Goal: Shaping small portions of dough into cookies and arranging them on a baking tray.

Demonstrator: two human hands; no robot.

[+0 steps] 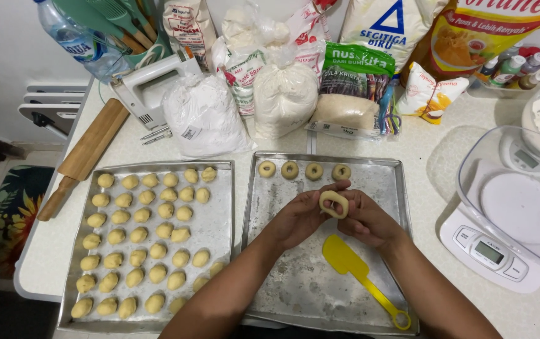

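a dough ring (pixel 333 203) is held between both hands over the right tray (pixel 388 182), a little above the tray's middle. the left hand (pixel 298 220) closes on it from 9 o'clock, thumb over the top edge and fingers curled beneath; the right hand (pixel 365 220) closes on it from 3 o'clock in the same way. each grip is shut lightly on the ring, fingertips only, nothing else held.

the ring looks pale, soft and light, and is judged easy to dent, stretch or tear where the band is thin. it is best taken at two opposite sides of the band with flat fingertips, or supported from below, and not pinched hard or hung from one side. the surface looks matt and slightly floury, so slipping seems unlikely; sticking to the fingers is the likelier trouble.

at 12 o'clock from the hands, four finished rings (pixel 303 170) lie in a row along the tray's far edge, apart from each other. at 6 o'clock, a yellow spatula (pixel 351 263) lies on the tray, handle pointing to 5 o'clock. at 9 o'clock, the left tray (pixel 220 220) carries rows of dough balls (pixel 139 235). a scale (pixel 502 245) stands on the worktop (pixel 439 144) at 3 o'clock.
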